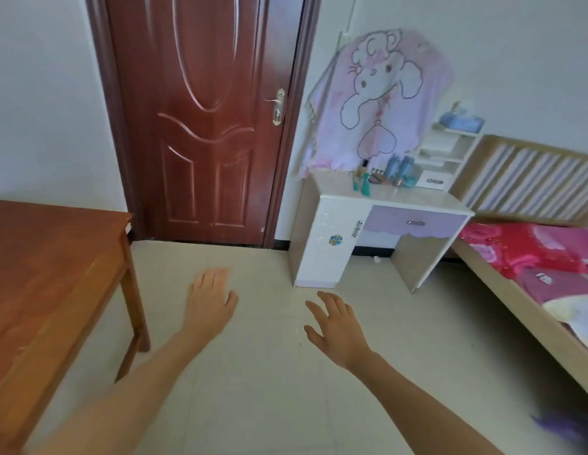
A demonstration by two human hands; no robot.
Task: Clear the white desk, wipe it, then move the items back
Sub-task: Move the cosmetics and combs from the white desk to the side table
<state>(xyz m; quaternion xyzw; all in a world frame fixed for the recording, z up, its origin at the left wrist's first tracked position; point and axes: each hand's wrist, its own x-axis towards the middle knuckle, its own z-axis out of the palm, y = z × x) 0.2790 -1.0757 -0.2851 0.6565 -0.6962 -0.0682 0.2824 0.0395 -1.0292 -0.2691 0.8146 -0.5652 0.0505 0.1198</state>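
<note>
Stage of task: opening, with nothing cleared so far. Wooden table (50,274) stands well to the left of the left hand. Left hand (209,300) is stretched out over the floor tiles, fingers straight and close together, released and holding nothing. Door (200,126), closed, stands far beyond the left hand. Right hand (335,326) is also stretched out, fingers spread and relaxed, released and empty. White desk (417,200) stands well ahead of the right hand and to its right, beyond reach of either hand. Bottles (397,169) and other small items, too small to name, stand along the back of its top. A pink cloth (378,103) hangs behind them, and a small shelf unit (447,149) sits at the end farthest from the hands. Bed (532,257) lies farther right again. Judged from this layout, all three stages remain: clearing, wiping and returning the items. Neither hand carries a wiping cloth. The wooden table looks a likely place to park the items.
</note>
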